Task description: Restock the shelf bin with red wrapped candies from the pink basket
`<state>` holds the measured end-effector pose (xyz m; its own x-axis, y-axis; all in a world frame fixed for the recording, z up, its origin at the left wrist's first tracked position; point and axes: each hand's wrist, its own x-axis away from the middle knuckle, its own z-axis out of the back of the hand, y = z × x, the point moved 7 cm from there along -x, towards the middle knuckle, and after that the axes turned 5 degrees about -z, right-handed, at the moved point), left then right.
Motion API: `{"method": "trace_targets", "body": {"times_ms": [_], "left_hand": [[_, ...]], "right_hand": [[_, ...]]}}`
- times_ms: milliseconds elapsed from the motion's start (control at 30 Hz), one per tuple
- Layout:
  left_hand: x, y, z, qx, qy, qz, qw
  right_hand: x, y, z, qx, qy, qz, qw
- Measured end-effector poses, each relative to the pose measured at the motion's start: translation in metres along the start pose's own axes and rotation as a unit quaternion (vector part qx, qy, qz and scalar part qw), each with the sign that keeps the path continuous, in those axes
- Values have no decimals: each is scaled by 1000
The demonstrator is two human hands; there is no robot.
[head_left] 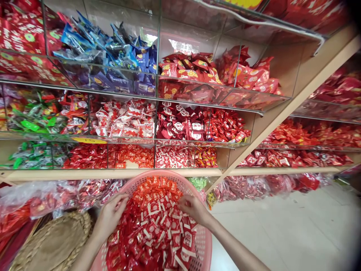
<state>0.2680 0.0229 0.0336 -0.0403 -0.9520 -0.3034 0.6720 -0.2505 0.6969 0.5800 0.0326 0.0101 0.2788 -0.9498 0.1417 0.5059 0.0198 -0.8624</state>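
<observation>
A pink plastic basket (203, 241) sits low in the middle, heaped with small red and white wrapped candies (153, 229). My left hand (110, 215) rests on the left side of the heap, its fingers curled down into the candies. My right hand (192, 208) is at the heap's upper right, fingers bent and pinching at candies. What each hand has between its fingers is hidden among the wrappers.
Clear acrylic shelf bins (158, 94) rise behind the basket, filled with red, blue and green candy packs. Clear bags of red sweets (56, 195) lie under the wooden shelf edge. A woven straw mat (56, 241) is at lower left. Pale tiled floor (282, 233) spreads to the right.
</observation>
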Motion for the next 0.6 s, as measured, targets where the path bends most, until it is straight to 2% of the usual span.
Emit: {"method": "trace_targets", "body": {"times_ms": [67, 133, 233, 367, 467, 600], "left_hand": [[4, -5, 2, -24, 26, -13, 999], [7, -7, 3, -48, 49, -32, 997], [11, -8, -1, -68, 56, -50, 995], [16, -12, -3, -73, 63, -58, 994], [18, -14, -3, -69, 74, -60, 993], [18, -11, -3, -72, 75, -66, 992]], "right_hand": [[-15, -12, 23, 68, 78, 31, 994], [-36, -21, 45, 138, 128, 29, 982], [-76, -28, 70, 259, 181, -33, 948], [-124, -17, 81, 363, 175, -182, 897], [-146, -8, 78, 364, 159, -231, 888], [-155, 3, 79, 360, 150, -274, 879]]}}
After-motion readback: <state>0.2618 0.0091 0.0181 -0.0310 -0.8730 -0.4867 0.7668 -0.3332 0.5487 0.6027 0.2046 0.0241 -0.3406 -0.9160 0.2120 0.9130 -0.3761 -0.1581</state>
